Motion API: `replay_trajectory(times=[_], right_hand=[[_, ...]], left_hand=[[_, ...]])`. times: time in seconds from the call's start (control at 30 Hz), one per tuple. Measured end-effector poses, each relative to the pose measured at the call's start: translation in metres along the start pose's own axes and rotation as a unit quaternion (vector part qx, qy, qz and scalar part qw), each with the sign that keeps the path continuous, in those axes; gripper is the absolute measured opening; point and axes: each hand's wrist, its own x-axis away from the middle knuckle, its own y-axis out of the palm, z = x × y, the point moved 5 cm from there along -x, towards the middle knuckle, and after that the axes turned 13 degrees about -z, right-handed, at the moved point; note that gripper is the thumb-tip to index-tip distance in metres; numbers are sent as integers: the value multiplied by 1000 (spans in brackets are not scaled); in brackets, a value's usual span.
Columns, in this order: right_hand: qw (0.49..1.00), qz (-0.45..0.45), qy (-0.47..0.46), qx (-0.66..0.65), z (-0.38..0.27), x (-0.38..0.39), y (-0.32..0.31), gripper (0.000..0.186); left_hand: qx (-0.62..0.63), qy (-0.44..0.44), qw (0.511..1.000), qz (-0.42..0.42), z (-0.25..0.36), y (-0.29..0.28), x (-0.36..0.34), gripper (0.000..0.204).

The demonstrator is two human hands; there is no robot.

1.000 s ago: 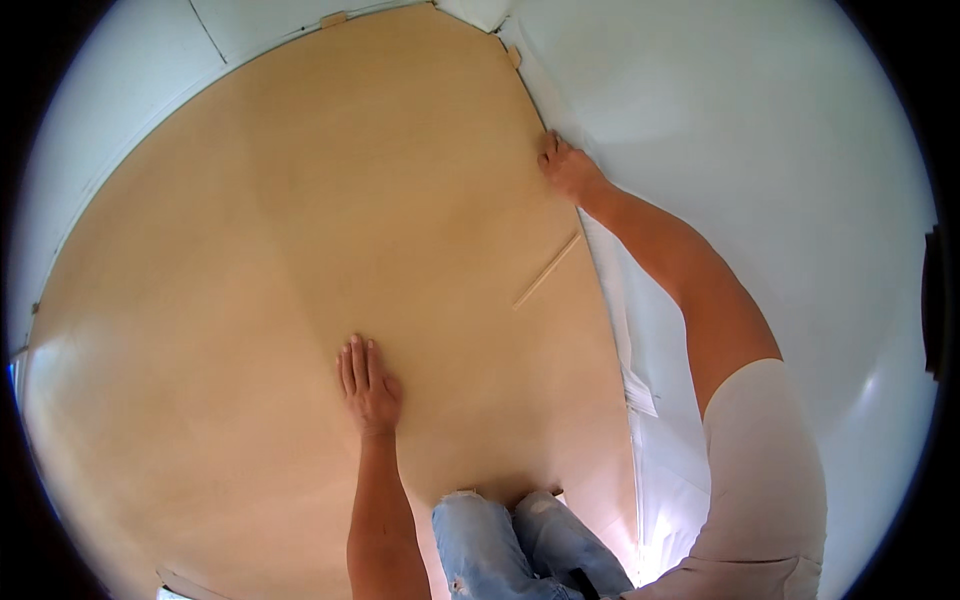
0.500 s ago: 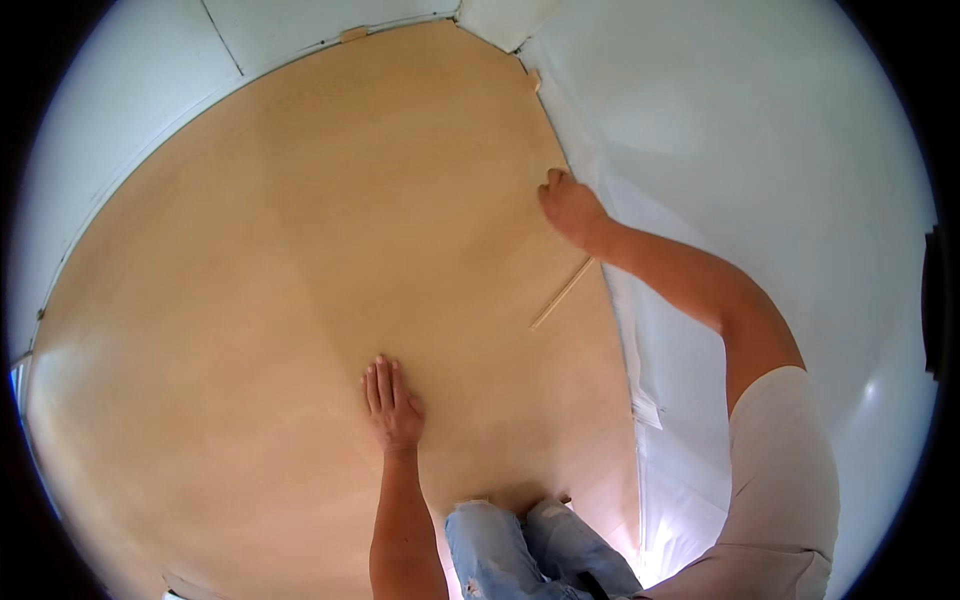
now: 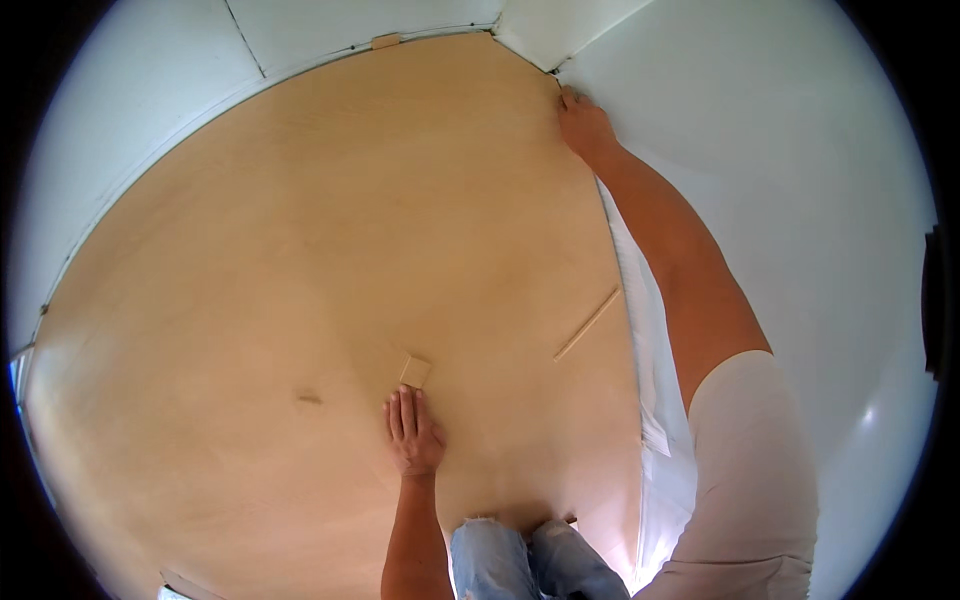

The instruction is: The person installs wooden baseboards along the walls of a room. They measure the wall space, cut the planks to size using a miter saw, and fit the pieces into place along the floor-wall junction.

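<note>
My left hand lies palm-down on a large tan board, fingers extended, their tips touching a small pale square piece. Farther up, my right hand has bent fingers at the board's right edge, close to the corner; whatever is under those fingertips is hidden. A thin light wooden strip lies diagonally on the board below that hand. Beside the right edge runs a crumpled white sheet.
A white panel borders the board on the right, and another runs along the far side. A small tan tab sits on that far edge. My knees are on the board at the bottom.
My right hand has moved up along the edge toward the corner. The small square piece now shows at my left fingertips. The whole view has shifted, with the board appearing lower.
</note>
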Motion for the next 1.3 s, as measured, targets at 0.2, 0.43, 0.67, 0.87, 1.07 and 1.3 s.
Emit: replay_trajectory(times=[0.2,0.43,0.67,0.87,1.07,1.3], right_hand=[[995,-83,63,6,1,-10,14,26],[938,-8,-26,-345,-49,63,-39,31],[888,-177,235,-353,-69,231,-45,44],[815,-149,286,-482,-164,356,-34,45],[709,-159,116,-677,-210,369,-130,32],[660,-272,258,-651,-212,609,-77,27]], left_hand=[[-5,-1,1000,15,-3,-1,-5,44],[-7,16,999,45,3,-2,-12,43],[-18,14,999,33,4,-7,-10,44],[-8,27,998,61,9,-4,-7,44],[-7,37,997,63,6,-12,-3,43],[-51,58,995,60,19,-14,-8,44]])
